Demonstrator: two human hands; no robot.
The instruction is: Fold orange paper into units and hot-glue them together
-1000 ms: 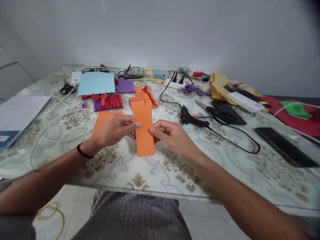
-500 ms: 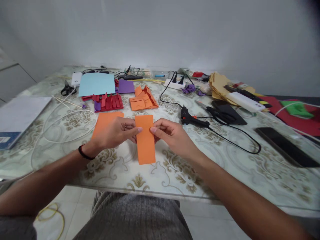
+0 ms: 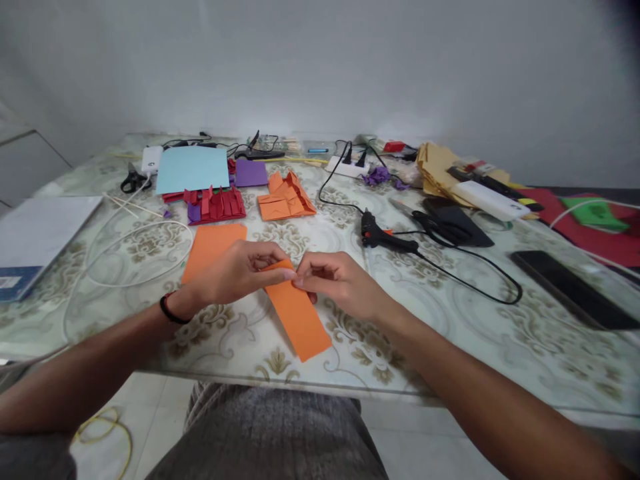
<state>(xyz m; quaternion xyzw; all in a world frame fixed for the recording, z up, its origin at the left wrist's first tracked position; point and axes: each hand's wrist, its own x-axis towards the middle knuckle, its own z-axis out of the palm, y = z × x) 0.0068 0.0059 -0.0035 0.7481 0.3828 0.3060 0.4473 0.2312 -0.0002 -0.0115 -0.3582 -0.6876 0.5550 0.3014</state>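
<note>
An orange paper strip [image 3: 300, 320] slants down to the right over the patterned table, its top end pinched between both hands. My left hand [image 3: 245, 270] grips its upper edge, thumb on top. The fingertips of my right hand [image 3: 337, 280] are closed on the strip beside my left thumb. Partly hidden behind my left hand lies a flat orange sheet [image 3: 215, 243]. Farther back are folded orange pieces [image 3: 286, 199] and folded red pieces [image 3: 220, 203].
A glue gun [image 3: 383, 237] with a looping black cable, scissors [image 3: 440, 227] and a phone [image 3: 570, 290] lie to the right. At the left are a white cable [image 3: 140, 285] and a notebook [image 3: 45, 233]. Light blue paper [image 3: 193, 170] lies at the back.
The strip has tilted from upright to slanting, its lower end swinging right and nearer the table's front edge. Both hands have drawn together at its top.
</note>
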